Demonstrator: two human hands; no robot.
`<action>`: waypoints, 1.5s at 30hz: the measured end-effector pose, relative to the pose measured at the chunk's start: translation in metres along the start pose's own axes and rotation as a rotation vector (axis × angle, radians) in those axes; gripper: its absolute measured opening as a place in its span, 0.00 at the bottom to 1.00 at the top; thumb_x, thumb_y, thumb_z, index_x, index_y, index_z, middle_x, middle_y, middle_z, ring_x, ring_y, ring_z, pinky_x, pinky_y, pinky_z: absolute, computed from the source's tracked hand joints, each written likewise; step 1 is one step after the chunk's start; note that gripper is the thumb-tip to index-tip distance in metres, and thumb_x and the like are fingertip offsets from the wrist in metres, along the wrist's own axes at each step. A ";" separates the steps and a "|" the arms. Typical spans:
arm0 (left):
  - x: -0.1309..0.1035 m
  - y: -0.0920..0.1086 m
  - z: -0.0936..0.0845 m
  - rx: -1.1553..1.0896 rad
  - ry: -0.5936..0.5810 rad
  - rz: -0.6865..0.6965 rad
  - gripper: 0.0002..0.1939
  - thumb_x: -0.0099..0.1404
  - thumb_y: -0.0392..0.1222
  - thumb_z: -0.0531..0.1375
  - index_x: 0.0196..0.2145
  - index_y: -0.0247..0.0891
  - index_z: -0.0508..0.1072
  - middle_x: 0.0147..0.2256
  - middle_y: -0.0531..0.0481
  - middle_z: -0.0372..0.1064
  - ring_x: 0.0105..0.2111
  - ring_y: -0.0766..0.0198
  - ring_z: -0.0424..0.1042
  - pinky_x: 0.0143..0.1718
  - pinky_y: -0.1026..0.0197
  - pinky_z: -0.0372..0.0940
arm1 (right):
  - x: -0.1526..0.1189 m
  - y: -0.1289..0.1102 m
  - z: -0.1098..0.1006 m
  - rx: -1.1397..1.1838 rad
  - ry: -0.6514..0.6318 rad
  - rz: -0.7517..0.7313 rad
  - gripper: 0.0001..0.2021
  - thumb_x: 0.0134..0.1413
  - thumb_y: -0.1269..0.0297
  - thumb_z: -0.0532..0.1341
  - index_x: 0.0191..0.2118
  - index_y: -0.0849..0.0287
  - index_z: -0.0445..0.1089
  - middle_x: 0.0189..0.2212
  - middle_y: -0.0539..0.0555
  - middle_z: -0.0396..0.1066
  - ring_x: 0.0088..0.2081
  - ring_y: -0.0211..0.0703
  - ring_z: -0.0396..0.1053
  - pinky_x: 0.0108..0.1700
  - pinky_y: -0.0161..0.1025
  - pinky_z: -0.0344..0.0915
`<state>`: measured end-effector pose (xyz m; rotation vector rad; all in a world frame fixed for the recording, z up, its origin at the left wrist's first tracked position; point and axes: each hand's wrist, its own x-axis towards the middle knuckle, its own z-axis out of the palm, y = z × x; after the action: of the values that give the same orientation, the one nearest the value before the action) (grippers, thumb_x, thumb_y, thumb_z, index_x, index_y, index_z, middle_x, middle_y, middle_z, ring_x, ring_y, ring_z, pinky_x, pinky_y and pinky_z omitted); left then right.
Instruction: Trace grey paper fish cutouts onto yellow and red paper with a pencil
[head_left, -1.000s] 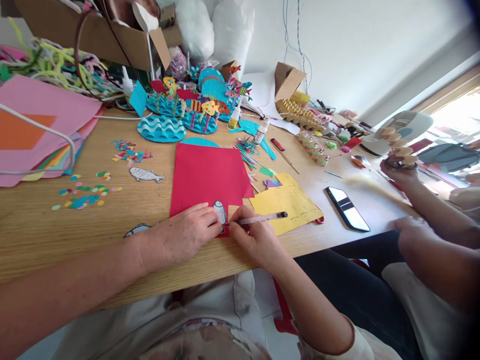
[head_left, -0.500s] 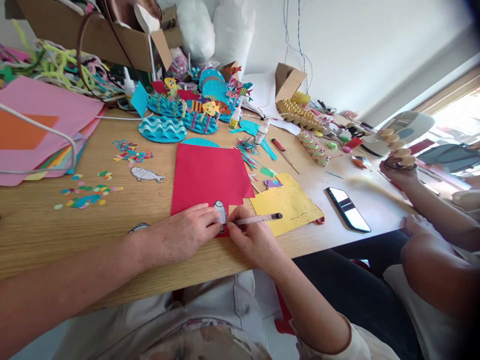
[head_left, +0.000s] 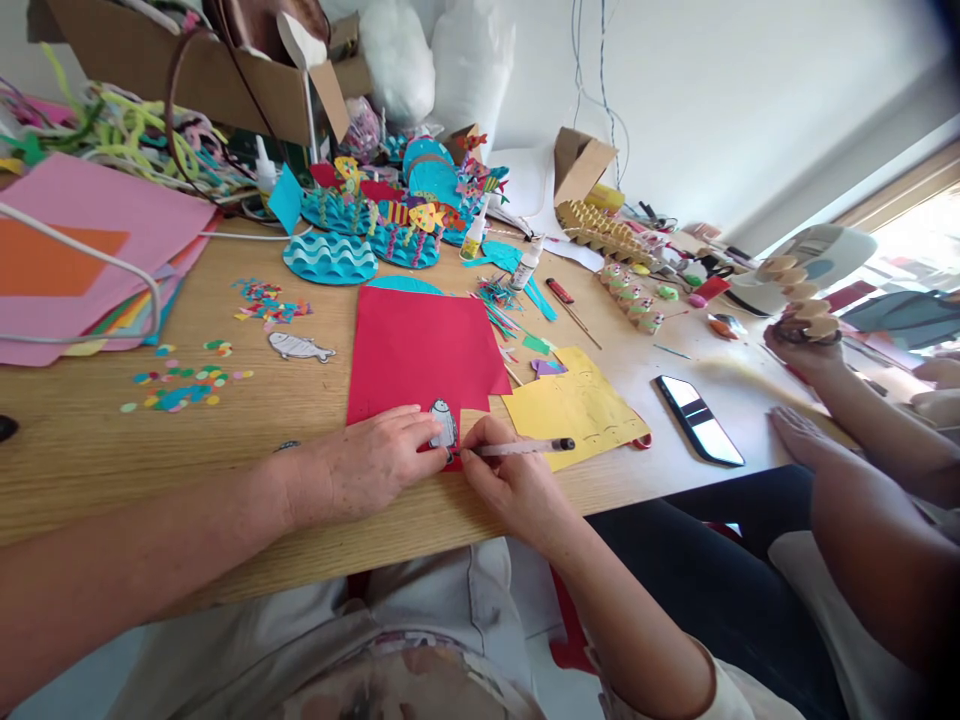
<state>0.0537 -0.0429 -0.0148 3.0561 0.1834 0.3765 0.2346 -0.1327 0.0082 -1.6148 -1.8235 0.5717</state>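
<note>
A red sheet of paper (head_left: pixel 420 345) lies on the wooden table, with a small grey paper fish (head_left: pixel 442 422) near its lower right corner. My left hand (head_left: pixel 382 455) rests flat over the sheet's lower edge, its fingertips pressing on the fish. A pen (head_left: pixel 529 447) is pinched in my right hand (head_left: pixel 510 475), its tip beside the tail of the fish. Another paper fish (head_left: pixel 301 347) lies left of the red sheet. Part of a dark-edged cutout (head_left: pixel 288 445) shows behind my left wrist.
Yellow paper (head_left: pixel 577 410) and a phone (head_left: pixel 697 420) lie to the right, near another person's hands (head_left: pixel 806 345). Paper dots (head_left: pixel 187 388) and pink sheets (head_left: pixel 97 220) are at left. Blue wave crafts (head_left: pixel 330 258) and glue bottles (head_left: pixel 527 263) stand behind.
My right hand and the pen have shifted slightly right and down along the fish's tail. The other person's lower hand has moved left onto the table. The view has shifted a little.
</note>
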 end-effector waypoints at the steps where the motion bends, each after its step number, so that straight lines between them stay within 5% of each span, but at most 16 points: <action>1: 0.000 0.000 0.000 0.016 -0.002 0.006 0.12 0.65 0.30 0.48 0.43 0.37 0.67 0.44 0.44 0.66 0.45 0.56 0.65 0.54 0.52 0.57 | -0.001 -0.001 -0.001 0.004 0.000 -0.001 0.05 0.53 0.71 0.52 0.28 0.56 0.59 0.22 0.47 0.62 0.24 0.37 0.59 0.26 0.34 0.54; 27: 0.000 0.002 -0.005 -0.016 -0.053 0.001 0.14 0.64 0.28 0.48 0.45 0.37 0.67 0.46 0.43 0.63 0.48 0.54 0.63 0.54 0.51 0.58 | 0.003 0.004 0.004 0.010 0.029 0.030 0.04 0.51 0.71 0.54 0.28 0.56 0.60 0.22 0.47 0.63 0.24 0.37 0.59 0.27 0.34 0.54; 45: -0.003 -0.003 0.005 -0.011 0.065 0.026 0.15 0.65 0.29 0.49 0.45 0.38 0.69 0.44 0.43 0.67 0.45 0.56 0.65 0.53 0.53 0.57 | -0.008 -0.002 0.003 0.033 -0.013 0.059 0.05 0.53 0.72 0.53 0.29 0.56 0.61 0.22 0.46 0.62 0.24 0.36 0.60 0.26 0.33 0.54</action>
<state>0.0516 -0.0407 -0.0202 3.0400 0.1447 0.4769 0.2316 -0.1409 0.0054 -1.6505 -1.7718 0.6369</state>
